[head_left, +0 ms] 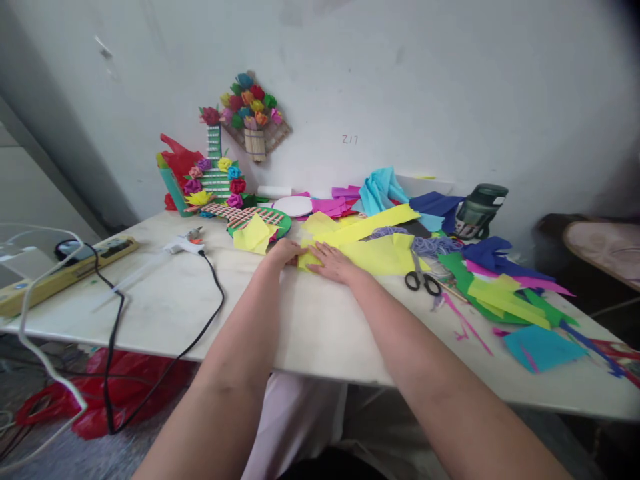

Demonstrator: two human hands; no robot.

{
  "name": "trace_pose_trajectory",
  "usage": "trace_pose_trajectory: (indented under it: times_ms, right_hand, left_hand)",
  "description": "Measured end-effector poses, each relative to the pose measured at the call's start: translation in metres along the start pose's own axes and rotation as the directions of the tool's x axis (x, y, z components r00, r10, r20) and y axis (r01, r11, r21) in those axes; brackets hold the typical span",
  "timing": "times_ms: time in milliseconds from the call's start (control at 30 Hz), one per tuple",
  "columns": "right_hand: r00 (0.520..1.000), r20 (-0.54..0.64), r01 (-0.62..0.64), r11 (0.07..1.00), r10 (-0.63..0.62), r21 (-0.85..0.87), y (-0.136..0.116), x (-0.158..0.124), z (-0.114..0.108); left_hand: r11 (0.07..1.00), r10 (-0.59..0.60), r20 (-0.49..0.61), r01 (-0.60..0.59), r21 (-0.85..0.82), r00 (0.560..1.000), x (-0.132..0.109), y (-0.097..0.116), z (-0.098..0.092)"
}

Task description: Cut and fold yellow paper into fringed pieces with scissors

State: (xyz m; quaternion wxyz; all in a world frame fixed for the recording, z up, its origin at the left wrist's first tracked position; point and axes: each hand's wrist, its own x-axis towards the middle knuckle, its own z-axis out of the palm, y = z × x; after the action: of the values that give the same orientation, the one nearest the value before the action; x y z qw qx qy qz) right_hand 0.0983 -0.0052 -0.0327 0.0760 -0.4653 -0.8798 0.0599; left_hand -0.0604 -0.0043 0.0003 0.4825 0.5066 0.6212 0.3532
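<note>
A sheet of yellow crepe paper [373,256] lies flat on the white table. My left hand [286,253] is at its left end, fingers curled in and closed on the paper's edge; the fingertips are partly hidden. Flat on the same sheet rests my right hand [333,263], its fingers stretched out and apart. Just left of my hands, a folded yellow paper piece [255,233] lies over a green board with striped strips [280,220]. Black-handled scissors [423,280] sit at the sheet's right end, with their blades partly over the paper.
A glue gun [185,243] with a black cord and a yellow power strip [70,272] are on the left. Paper-flower decorations [215,173] stand at the back. To the right are purple yarn [435,247], a dark green bottle [481,212] and green paper scraps [465,280].
</note>
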Motion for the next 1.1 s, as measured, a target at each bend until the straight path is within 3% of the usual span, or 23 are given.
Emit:
trace_pose_trajectory:
  times_ms: [200,467,733,867,1100]
  right_hand:
    - [1.0,0.015,-0.008,1.0,0.008,-0.019,-0.0026,-0.0022,-0.0008]
    - [0.999,0.04,-0.017,0.999,0.019,-0.037,-0.0053,-0.0034,-0.0032]
    - [0.998,0.06,-0.025,0.998,0.028,-0.058,-0.0081,-0.0054,-0.0071]
    - [0.997,0.066,-0.028,0.997,0.033,-0.068,-0.0082,-0.005,-0.0072]
    - [0.998,0.062,-0.025,0.998,0.029,-0.058,-0.0075,-0.0041,-0.0057]
  left_hand:
    - [0.975,0.0,-0.033,0.007,0.223,0.999,-0.003,0.0029,0.0008]
    - [0.993,-0.002,-0.003,0.002,0.114,1.0,-0.0025,0.0028,-0.0003]
    - [0.999,0.032,0.132,-0.029,-0.025,0.991,-0.0059,0.0009,-0.0069]
    - [0.995,0.009,0.133,0.005,-0.1,0.991,-0.0049,-0.0009,-0.0081]
    - [0.999,-0.029,0.078,0.031,-0.017,0.997,0.0007,-0.0004,-0.0046]
